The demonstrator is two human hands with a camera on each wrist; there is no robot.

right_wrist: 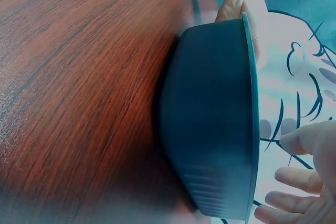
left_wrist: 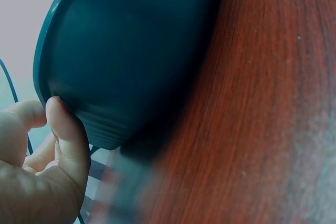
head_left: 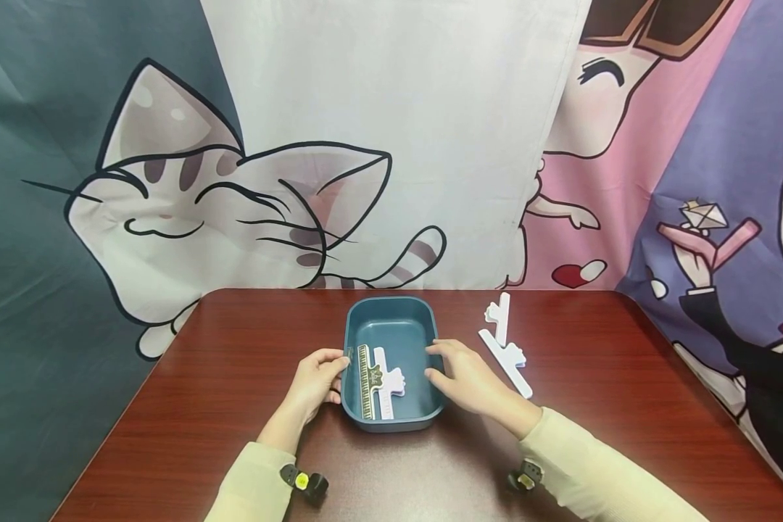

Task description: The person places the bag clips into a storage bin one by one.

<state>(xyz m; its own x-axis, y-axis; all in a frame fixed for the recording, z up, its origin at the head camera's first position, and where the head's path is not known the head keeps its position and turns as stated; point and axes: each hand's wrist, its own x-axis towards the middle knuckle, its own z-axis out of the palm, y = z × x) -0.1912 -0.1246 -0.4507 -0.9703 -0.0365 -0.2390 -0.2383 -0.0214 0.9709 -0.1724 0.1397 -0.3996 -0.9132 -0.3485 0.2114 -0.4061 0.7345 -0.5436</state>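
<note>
- Blue bin (head_left: 391,428): on table (head_left: 235,362), left hand (head_left: 315,378) pinching left rim.
- Right hand (head_left: 465,377): empty, loose, by right rim.
- Two clips (head_left: 367,399): inside, left.
- White clips (head_left: 504,362), two: right of bin.
- Step, apparently: steadying bin; next needs right-hand grasp.

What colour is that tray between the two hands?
The tray is dark blue-green; the head view shows it best.

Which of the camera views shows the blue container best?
The head view: it looks into the container, showing its inside and most of its rim. The left wrist view shows only its outside, cut off at the top; the right wrist view shows the outer wall and rim side-on, not the inside.
</note>
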